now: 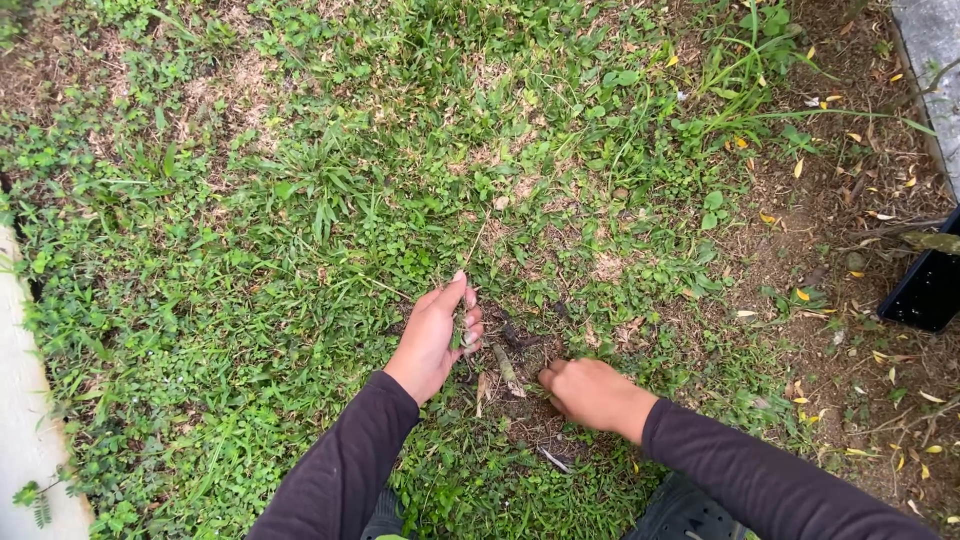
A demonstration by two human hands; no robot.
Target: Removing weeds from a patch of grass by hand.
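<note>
Near edge: two dark long sleeves [345,470] are reaching forward, with a dark shoe [685,512] showing just below the right arm.
Right hand [592,392]: it is curling into a loose fist, knuckles up, pressing down on the bare soil patch [520,375]; I cannot tell whether anything is inside it.
Left hand [435,338]: it is part closed, thumb and fingers pinching a thin green weed stem [459,325] just left of the soil patch.
Doing it well: a grip low on the stem, close to the soil, with a slow straight pull, would probably be bringing roots out whole; the stem looks thin and likely to snap.
Textures: the soil is looking dark, crumbly and strewn with dry twigs.
Farther out: the grass [330,190] is growing in mixed blades and small round leaves, patchy and tufted.
Far right: yellow fallen leaves [800,295] are lying on brown earth beside a black glossy container [925,290].
Left edge: a pale concrete kerb [25,420] is running along.
</note>
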